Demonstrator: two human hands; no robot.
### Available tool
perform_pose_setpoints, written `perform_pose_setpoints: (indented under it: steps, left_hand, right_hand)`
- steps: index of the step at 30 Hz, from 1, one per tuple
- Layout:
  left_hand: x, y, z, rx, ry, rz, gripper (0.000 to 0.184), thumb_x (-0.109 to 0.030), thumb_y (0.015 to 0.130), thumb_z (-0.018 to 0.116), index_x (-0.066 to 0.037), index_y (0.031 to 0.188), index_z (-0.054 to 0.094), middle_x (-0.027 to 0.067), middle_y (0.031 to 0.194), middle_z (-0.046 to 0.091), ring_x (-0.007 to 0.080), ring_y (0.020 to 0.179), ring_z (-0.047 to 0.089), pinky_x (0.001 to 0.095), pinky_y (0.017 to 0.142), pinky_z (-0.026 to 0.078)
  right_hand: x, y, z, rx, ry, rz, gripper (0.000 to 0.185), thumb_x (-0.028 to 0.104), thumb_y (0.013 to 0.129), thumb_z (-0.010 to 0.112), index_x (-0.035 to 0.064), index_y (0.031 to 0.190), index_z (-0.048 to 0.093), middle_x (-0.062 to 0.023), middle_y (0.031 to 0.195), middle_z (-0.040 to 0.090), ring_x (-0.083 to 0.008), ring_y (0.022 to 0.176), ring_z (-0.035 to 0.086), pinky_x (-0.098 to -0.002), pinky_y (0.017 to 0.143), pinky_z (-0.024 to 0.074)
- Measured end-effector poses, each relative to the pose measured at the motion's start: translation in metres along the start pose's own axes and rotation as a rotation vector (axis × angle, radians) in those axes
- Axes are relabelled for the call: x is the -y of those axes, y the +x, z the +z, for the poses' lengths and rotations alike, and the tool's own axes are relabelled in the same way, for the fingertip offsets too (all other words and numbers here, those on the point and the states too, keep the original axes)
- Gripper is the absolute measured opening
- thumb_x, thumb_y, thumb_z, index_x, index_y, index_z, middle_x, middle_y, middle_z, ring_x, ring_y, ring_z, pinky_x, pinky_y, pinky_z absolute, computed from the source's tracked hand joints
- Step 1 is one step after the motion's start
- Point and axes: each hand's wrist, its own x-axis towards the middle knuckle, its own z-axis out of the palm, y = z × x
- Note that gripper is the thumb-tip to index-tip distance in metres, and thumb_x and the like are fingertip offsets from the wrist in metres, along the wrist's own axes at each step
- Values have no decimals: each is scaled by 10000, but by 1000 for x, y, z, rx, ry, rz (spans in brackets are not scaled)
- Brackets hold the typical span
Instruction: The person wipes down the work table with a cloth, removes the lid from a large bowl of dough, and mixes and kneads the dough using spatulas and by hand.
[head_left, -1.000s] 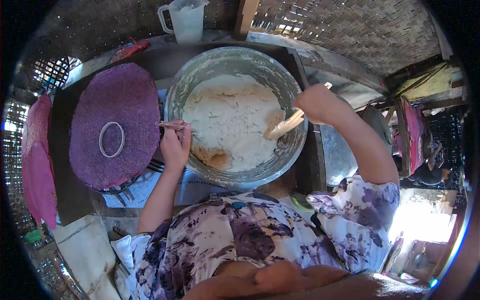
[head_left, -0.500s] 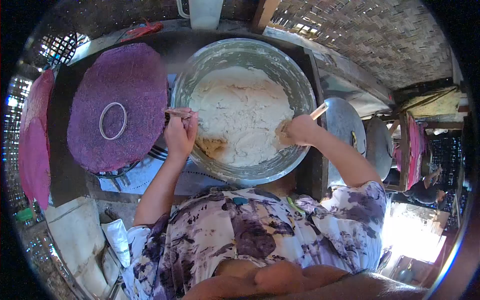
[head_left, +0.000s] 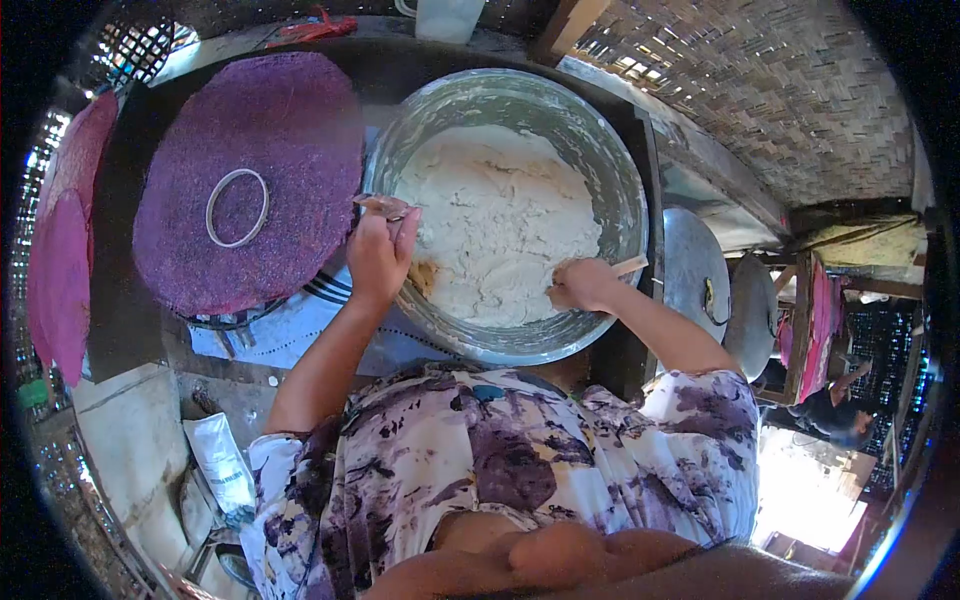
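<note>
Surface: a dark, flat counter [head_left: 128, 335] is bearing a large, round, dough-smeared metal basin [head_left: 603, 130], in which a broad mass of pale dough [head_left: 500, 190] is lying. Left of it, a purple, rough-surfaced oval disc [head_left: 290, 110] is carrying a thin, pale ring [head_left: 266, 205]. A blue-and-white cloth [head_left: 260, 338] is showing beneath, towards the wearer.

Room: a woven bamboo wall [head_left: 750, 100] is rising at upper right; two round grey metal lids [head_left: 690, 262] are standing beyond the counter's right edge; a background person [head_left: 835, 410] is appearing at far right.

Hands: the right hand [head_left: 585, 284] is clamping a pale wooden paddle [head_left: 630, 266] at the dough's near right. The left hand [head_left: 378, 262] is bending its fingers together at the basin's left rim; whether they are gripping rim or separate piece, one cannot tell.

Clearances: basin and disc are leaving a narrow gap, which the left hand is occupying; the dough's far half is lying uncovered.

Obscured: the right hand is hiding the paddle's lower end; the frame is cutting off a translucent pitcher [head_left: 447, 18].
</note>
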Motion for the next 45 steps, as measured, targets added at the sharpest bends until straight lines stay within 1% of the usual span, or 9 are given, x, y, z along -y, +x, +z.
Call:
perform_pose_setpoints:
  steps: [6, 18, 24, 27, 30, 33, 37, 40, 45]
  left_hand:
    - [-5, 1, -3, -6, -98, -15, 217, -219, 801, 612, -16, 786, 537, 167, 816, 578, 352, 746, 559, 401, 646, 440]
    - [1, -3, -1, -8, -29, 13, 266, -200, 782, 641, 10, 842, 490, 186, 862, 587, 353, 751, 576, 391, 652, 468]
    - [6, -3, 0, 18, -39, -17, 288, -230, 790, 632, 15, 868, 502, 193, 882, 589, 354, 752, 579, 401, 642, 469]
    - [6, -3, -1, 84, -70, -90, 293, -240, 791, 630, 11, 890, 514, 193, 879, 591, 355, 751, 578, 405, 640, 467]
    - [9, -4, 0, 86, -39, -94, 287, -240, 789, 633, 5, 892, 522, 187, 861, 594, 357, 736, 579, 407, 631, 467]
    - [9, -4, -1, 29, -25, -31, 277, -236, 782, 641, -2, 872, 525, 179, 841, 597, 351, 715, 581, 404, 617, 468]
    - [10, -3, 2, -39, -82, 13, 257, -222, 771, 655, -10, 834, 524, 173, 825, 596, 338, 690, 582, 393, 599, 468]
    - [6, -3, 3, -46, -66, 2, 240, -207, 769, 658, -13, 813, 524, 165, 800, 590, 330, 678, 578, 385, 593, 464]
    - [0, -1, 0, -47, -50, 24, 220, -188, 772, 650, -10, 808, 525, 157, 777, 579, 326, 700, 569, 381, 619, 455]
  right_hand:
    - [10, 5, 4, -6, 100, 24, 297, 306, 723, 522, 52, 822, 638, -174, 825, 620, -335, 794, 602, -428, 719, 472]
    - [34, 6, 3, -37, 223, 106, 298, 327, 706, 570, 56, 801, 652, -172, 786, 625, -331, 781, 605, -412, 707, 475]
    - [46, 3, -2, -70, 474, 173, 299, 332, 710, 580, 62, 815, 656, -174, 768, 629, -336, 765, 605, -397, 679, 476]
    - [50, 4, -5, 57, 567, 249, 288, 313, 715, 578, 63, 839, 648, -159, 797, 628, -333, 783, 602, -401, 685, 472]
    - [50, -12, -40, 124, 154, -267, 266, 284, 723, 590, 82, 891, 637, -151, 840, 622, -333, 804, 597, -411, 694, 467]
    - [52, -24, -35, 110, 136, -190, 256, 239, 735, 592, 68, 924, 618, -147, 871, 612, -336, 813, 593, -399, 704, 467]
    - [28, -23, 1, -104, -104, -332, 219, 157, 755, 531, -10, 887, 580, -144, 810, 598, -309, 786, 600, -368, 679, 482]
    - [24, -19, 18, -318, -336, -450, 210, 144, 764, 484, -9, 888, 557, -138, 780, 594, -280, 755, 605, -359, 659, 489]
    - [27, -5, 23, -359, -263, -480, 195, 155, 772, 465, 11, 877, 544, -120, 774, 597, -256, 736, 606, -336, 647, 493]
